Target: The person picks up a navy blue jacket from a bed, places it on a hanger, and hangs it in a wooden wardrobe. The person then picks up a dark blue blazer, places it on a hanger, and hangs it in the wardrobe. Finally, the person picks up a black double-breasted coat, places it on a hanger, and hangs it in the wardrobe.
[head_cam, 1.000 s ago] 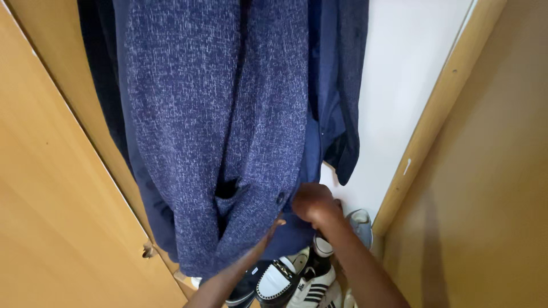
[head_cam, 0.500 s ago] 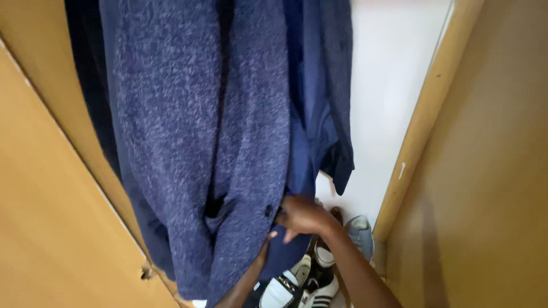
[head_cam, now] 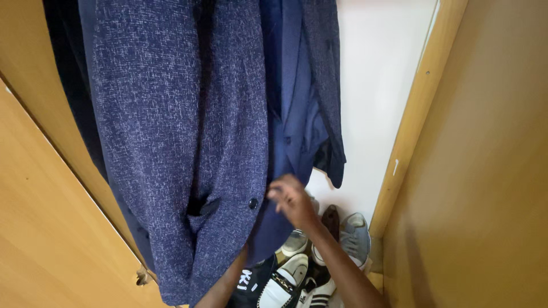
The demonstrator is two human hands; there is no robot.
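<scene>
A blue speckled jacket (head_cam: 171,142) hangs in a wooden wardrobe, with a dark button (head_cam: 253,202) low on its front edge. Behind it to the right hangs a plain navy jacket (head_cam: 297,114). My right hand (head_cam: 290,197) is just right of the button, fingers curled at the edge of the jackets; whether it pinches cloth is unclear. My left forearm (head_cam: 222,288) reaches up under the speckled jacket's hem, and that hand is hidden behind the cloth.
Several shoes lie on the wardrobe floor: a black-and-white loafer (head_cam: 277,285), a grey sneaker (head_cam: 355,236), a brown shoe (head_cam: 330,219). A wooden door (head_cam: 51,239) stands on the left, another wooden panel (head_cam: 485,171) on the right, and a white back wall (head_cam: 377,85).
My right hand has risen slightly and shifted left along the jacket's front edge. The view has drifted, so the jackets sit further left. My left hand has slid out of sight under the hem.
</scene>
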